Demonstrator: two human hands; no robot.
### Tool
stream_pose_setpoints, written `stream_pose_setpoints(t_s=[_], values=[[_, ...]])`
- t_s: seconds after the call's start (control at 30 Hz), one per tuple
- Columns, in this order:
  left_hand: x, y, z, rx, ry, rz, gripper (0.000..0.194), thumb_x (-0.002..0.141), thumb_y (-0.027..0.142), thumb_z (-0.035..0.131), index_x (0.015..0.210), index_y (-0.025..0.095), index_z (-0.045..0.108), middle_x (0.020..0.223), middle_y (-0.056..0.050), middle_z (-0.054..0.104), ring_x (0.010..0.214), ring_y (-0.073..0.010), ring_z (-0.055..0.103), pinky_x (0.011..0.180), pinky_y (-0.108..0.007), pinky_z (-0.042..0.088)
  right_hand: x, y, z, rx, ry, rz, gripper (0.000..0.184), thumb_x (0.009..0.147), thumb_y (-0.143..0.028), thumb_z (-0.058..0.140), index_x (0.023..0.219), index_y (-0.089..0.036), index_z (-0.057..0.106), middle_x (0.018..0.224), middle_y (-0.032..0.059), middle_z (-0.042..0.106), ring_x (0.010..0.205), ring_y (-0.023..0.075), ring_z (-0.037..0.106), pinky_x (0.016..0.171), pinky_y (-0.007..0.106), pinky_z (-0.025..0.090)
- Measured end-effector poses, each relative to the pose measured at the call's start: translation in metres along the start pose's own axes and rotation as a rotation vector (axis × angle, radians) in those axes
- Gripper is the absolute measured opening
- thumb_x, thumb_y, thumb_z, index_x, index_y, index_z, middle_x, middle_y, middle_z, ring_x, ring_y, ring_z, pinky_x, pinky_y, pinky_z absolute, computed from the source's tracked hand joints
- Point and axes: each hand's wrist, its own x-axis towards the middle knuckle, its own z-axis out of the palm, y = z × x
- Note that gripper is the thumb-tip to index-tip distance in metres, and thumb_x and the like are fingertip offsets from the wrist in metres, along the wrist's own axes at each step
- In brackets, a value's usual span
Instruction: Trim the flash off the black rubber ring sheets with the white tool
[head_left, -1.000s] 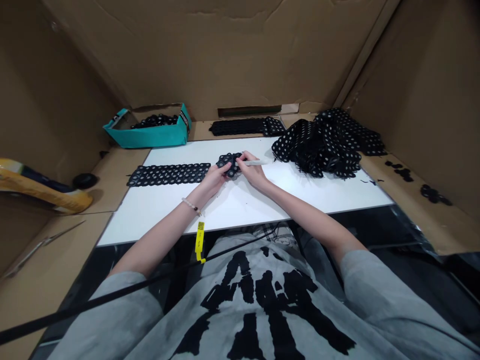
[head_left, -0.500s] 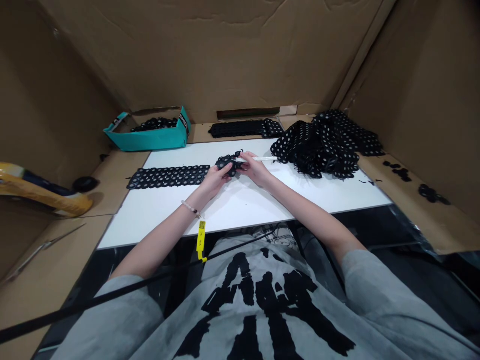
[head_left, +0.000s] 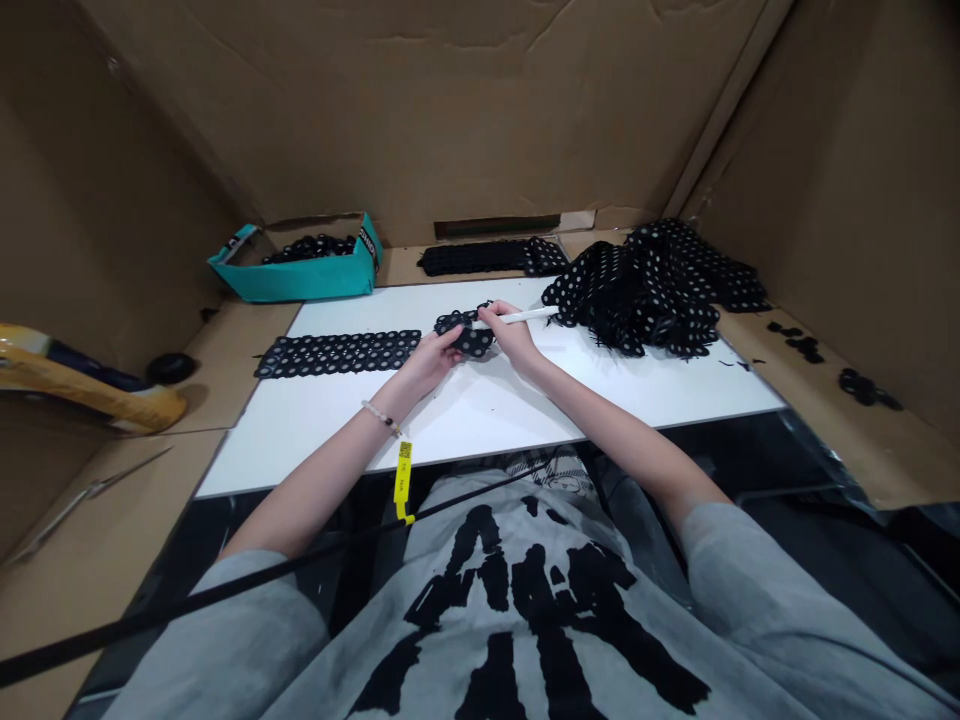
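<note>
Between the thumb and fingers of my left hand [head_left: 431,362] is a small piece of black openwork trim [head_left: 474,342] with pale dots. My right hand [head_left: 511,328] grips a slim white pen-like tool [head_left: 534,315], its tip end at the trim and its other end pointing right. The tool's exact kind is too small to make out. To the left of my left hand, a long strip of the same dotted trim [head_left: 341,353] lies flat on the white board [head_left: 495,420].
A teal box [head_left: 300,280] with black pieces stands at the back left. Heaped dotted black fabric [head_left: 645,290] covers the board's right rear. Another folded strip [head_left: 480,257] lies behind. Scissors [head_left: 94,490] and a yellow bottle [head_left: 97,385] are at left. Cardboard walls [head_left: 450,120] enclose the space.
My right hand has shifted slightly right, off the trim's edge, and the white tool is tilted more, its far end higher. More of the trim's face shows in my left hand.
</note>
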Motion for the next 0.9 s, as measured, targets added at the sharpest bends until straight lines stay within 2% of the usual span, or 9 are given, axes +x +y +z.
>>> stream_pose_setpoints(t_s=[0.2,0.4,0.57,0.7,0.9], values=[[0.003,-0.003,-0.003,-0.003,0.021,0.002,0.019,0.073,0.018,0.081,0.07,0.012,0.063,0.057,0.0,0.058,0.051,-0.0087,0.049,0.049,-0.022,0.036,-0.002,0.002,-0.001,-0.029,-0.003,-0.027,0.027,0.081,-0.042,0.059,0.065,-0.022,0.052,0.067,-0.0025,0.056,0.071,0.0154,0.049,0.071,0.028,0.038],[0.005,-0.003,-0.005,-0.01,0.023,0.01,0.013,0.075,0.018,0.079,0.073,0.012,0.068,0.062,-0.003,0.064,0.053,-0.0103,0.049,0.05,-0.025,0.036,-0.009,-0.001,0.0,-0.098,-0.035,-0.105,0.027,0.084,-0.042,0.058,0.067,-0.022,0.05,0.069,-0.0028,0.055,0.074,0.016,0.05,0.073,0.028,0.039],[0.006,-0.004,-0.006,-0.03,0.002,0.009,0.015,0.074,0.018,0.081,0.077,0.011,0.068,0.064,-0.003,0.065,0.053,-0.0091,0.05,0.048,-0.022,0.035,-0.006,0.0,-0.001,-0.109,-0.014,-0.093,0.026,0.084,-0.041,0.057,0.068,-0.022,0.052,0.069,-0.0024,0.055,0.074,0.0162,0.051,0.074,0.029,0.039],[0.006,-0.004,-0.005,-0.027,0.025,0.003,0.015,0.075,0.017,0.081,0.082,0.011,0.069,0.071,-0.004,0.069,0.058,-0.0102,0.056,0.051,-0.021,0.04,-0.006,0.001,-0.001,-0.103,-0.021,-0.089,0.027,0.085,-0.042,0.057,0.069,-0.022,0.051,0.068,-0.0029,0.054,0.072,0.0154,0.05,0.073,0.028,0.039],[0.004,-0.005,-0.005,-0.014,0.011,-0.002,0.009,0.076,0.011,0.078,0.078,0.009,0.069,0.07,-0.005,0.068,0.057,-0.0099,0.055,0.048,-0.021,0.036,-0.014,0.001,0.001,-0.296,-0.077,-0.168,0.025,0.088,-0.039,0.053,0.071,-0.023,0.045,0.067,-0.0033,0.051,0.068,0.0153,0.047,0.066,0.028,0.035]])
